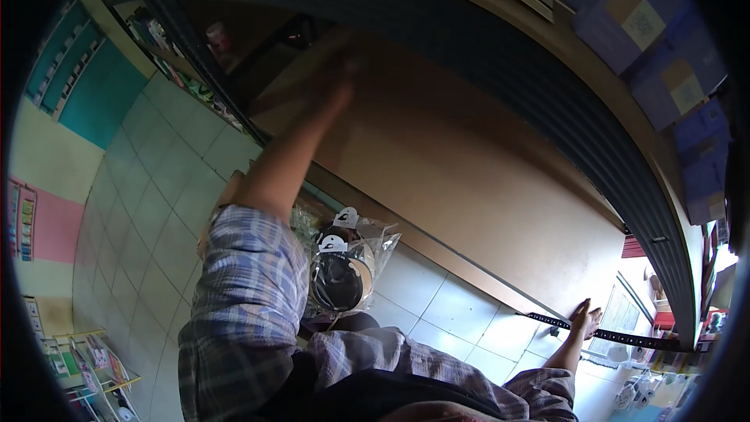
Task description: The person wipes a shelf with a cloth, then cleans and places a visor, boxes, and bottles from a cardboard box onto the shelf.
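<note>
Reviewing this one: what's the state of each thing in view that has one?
Left hand: blurred, over the shelf board; open or closed unclear.
Right hand: open, at the board's edge.
Clear plastic packaging: filled with dark items; sealed or not unclear.
Purple boxes: stacked on the upper shelf.

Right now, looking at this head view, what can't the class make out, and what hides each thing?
All in the head view:
Left hand: blurred and shadowed beneath the ridged shelf edge; whether it holds anything is unclear.
Dark item deep in the shelf: lost in shadow.
White tags on the bagged goods: print too small.
Purple boxes: partly cut off by the dark lens border.
</note>
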Motion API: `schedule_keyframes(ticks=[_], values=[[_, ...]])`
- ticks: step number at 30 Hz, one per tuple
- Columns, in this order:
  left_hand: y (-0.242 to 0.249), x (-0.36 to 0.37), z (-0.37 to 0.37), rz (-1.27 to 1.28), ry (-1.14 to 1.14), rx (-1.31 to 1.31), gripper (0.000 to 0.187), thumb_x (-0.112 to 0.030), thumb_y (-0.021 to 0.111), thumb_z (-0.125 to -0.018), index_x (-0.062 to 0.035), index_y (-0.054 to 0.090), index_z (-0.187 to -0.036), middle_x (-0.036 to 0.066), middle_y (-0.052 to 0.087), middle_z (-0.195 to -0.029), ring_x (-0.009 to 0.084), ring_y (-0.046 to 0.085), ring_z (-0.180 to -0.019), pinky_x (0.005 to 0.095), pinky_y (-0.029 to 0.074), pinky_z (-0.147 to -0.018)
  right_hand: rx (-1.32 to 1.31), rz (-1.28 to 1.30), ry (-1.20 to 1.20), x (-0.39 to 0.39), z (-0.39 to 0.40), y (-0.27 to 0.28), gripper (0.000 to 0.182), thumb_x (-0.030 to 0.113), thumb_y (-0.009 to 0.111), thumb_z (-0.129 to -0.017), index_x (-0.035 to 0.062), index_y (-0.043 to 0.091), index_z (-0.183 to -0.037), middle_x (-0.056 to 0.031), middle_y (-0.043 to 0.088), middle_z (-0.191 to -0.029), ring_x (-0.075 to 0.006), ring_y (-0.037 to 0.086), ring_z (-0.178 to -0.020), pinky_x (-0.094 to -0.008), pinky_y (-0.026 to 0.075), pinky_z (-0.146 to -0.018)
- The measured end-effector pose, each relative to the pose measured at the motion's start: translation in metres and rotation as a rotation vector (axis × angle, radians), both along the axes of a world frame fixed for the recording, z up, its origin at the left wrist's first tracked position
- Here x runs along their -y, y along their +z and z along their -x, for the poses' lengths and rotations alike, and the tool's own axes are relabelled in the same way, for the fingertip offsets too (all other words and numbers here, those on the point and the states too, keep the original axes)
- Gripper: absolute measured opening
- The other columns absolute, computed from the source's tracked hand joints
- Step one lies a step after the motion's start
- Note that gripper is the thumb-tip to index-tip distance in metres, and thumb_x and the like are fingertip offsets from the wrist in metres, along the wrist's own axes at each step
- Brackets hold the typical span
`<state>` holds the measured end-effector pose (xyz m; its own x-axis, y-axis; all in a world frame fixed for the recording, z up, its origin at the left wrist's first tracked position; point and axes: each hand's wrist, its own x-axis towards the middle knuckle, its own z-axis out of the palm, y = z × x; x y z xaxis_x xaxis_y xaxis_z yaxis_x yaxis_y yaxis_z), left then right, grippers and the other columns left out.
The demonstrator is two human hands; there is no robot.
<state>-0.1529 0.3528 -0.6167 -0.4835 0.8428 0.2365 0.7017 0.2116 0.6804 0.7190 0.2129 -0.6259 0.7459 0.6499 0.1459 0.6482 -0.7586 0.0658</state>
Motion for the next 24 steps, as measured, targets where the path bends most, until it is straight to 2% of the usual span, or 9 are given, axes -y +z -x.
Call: schedule_keyframes(ticks=[1, 2, 4, 6, 7, 11, 15, 18, 24], values=[[0.042, 0.019, -0.061, -0.022, -0.263, 0.051, 0.042, -0.033, 0.035, -0.101, -0.0053, 0.059, -0.122, 0.018, 0.058, -0.125, 0.0331, 0.053, -0.118, 0.0417, 0.041, -0.101, 0.000, 0.010, 0.009, 0.000, -0.003, -0.001, 0.087, 0.074, 0.036, -0.087, 0.0120, 0.031, -0.148, -0.0097, 0.027, -0.155, -0.0349, 0.029, -0.139, -0.0486, 0.023, -0.112], [0.040, 0.016, -0.094, 0.048, -0.375, -0.069, 0.038, -0.030, 0.038, -0.100, -0.0076, 0.058, -0.124, 0.017, 0.057, -0.127, 0.0325, 0.051, -0.121, 0.0418, 0.040, -0.103, -0.002, 0.017, 0.012, 0.001, -0.005, -0.001, 0.087, 0.073, 0.036, -0.087, 0.0113, 0.031, -0.148, -0.0102, 0.027, -0.155, -0.0346, 0.029, -0.138, -0.0477, 0.023, -0.113], [-0.004, 0.000, -0.118, -0.366, -1.054, -0.431, 0.035, -0.027, 0.043, -0.099, -0.0092, 0.057, -0.126, 0.016, 0.056, -0.130, 0.0336, 0.050, -0.122, 0.0423, 0.040, -0.102, -0.002, 0.016, 0.002, 0.004, 0.009, 0.007, 0.083, 0.069, 0.038, -0.089, 0.0097, 0.032, -0.147, -0.0120, 0.027, -0.154, -0.0332, 0.028, -0.139, -0.0435, 0.022, -0.114], [0.028, 0.016, -0.119, -0.061, -1.126, -0.427, 0.034, -0.025, 0.046, -0.098, -0.0082, 0.057, -0.126, 0.015, 0.057, -0.127, 0.0306, 0.053, -0.117, 0.0414, 0.041, -0.101, 0.006, 0.035, 0.010, 0.005, 0.014, 0.013, 0.082, 0.067, 0.039, -0.090, 0.0081, 0.032, -0.147, -0.0134, 0.028, -0.154, -0.0323, 0.028, -0.139, -0.0416, 0.022, -0.115], [0.033, 0.002, -0.132, -0.085, -1.159, -0.435, 0.034, -0.025, 0.046, -0.098, -0.0082, 0.057, -0.126, 0.015, 0.057, -0.127, 0.0306, 0.053, -0.117, 0.0414, 0.041, -0.101, 0.006, 0.033, 0.009, 0.006, 0.015, 0.014, 0.082, 0.066, 0.040, -0.090, 0.0071, 0.032, -0.147, -0.0137, 0.029, -0.153, -0.0321, 0.028, -0.139, -0.0408, 0.022, -0.115], [0.023, -0.018, 0.005, -0.137, -1.287, -0.206, 0.034, -0.025, 0.046, -0.099, -0.0083, 0.057, -0.126, 0.015, 0.056, -0.128, 0.0291, 0.053, -0.117, 0.0406, 0.041, -0.102, 0.054, 0.082, 0.029, 0.004, 0.027, 0.023, 0.077, 0.061, 0.039, -0.092, 0.0038, 0.034, -0.145, -0.0163, 0.035, -0.150, -0.0320, 0.032, -0.137, -0.0385, 0.026, -0.113], [0.009, -0.026, 0.039, -0.122, -1.387, 0.020, 0.034, -0.025, 0.045, -0.099, -0.0084, 0.057, -0.126, 0.014, 0.056, -0.129, 0.0277, 0.053, -0.117, 0.0398, 0.041, -0.102, -0.035, 0.074, -0.047, 0.005, 0.037, 0.033, 0.081, 0.066, 0.037, -0.090, 0.0116, 0.028, -0.149, -0.0109, 0.025, -0.155, -0.0288, 0.022, -0.142, -0.0450, 0.021, -0.114], [0.023, -0.054, -0.082, -0.053, -1.402, 0.210, 0.034, -0.025, 0.045, -0.099, -0.0085, 0.057, -0.127, 0.014, 0.055, -0.130, 0.0266, 0.052, -0.117, 0.0392, 0.041, -0.102, -0.045, 0.078, -0.063, 0.005, 0.038, 0.034, 0.083, 0.069, 0.036, -0.089, 0.0119, 0.027, -0.149, -0.0094, 0.021, -0.157, -0.0277, 0.019, -0.144, -0.0475, 0.018, -0.115], [0.054, -0.028, -0.486, 0.099, -1.376, 0.557, 0.035, -0.025, 0.044, -0.099, -0.0087, 0.057, -0.127, 0.013, 0.054, -0.131, 0.0245, 0.052, -0.116, 0.0379, 0.041, -0.102, -0.073, 0.015, -0.040, 0.009, 0.041, 0.037, 0.084, 0.069, 0.036, -0.089, 0.0114, 0.025, -0.150, -0.0109, 0.022, -0.157, -0.0322, 0.019, -0.144, -0.0479, 0.017, -0.115]])
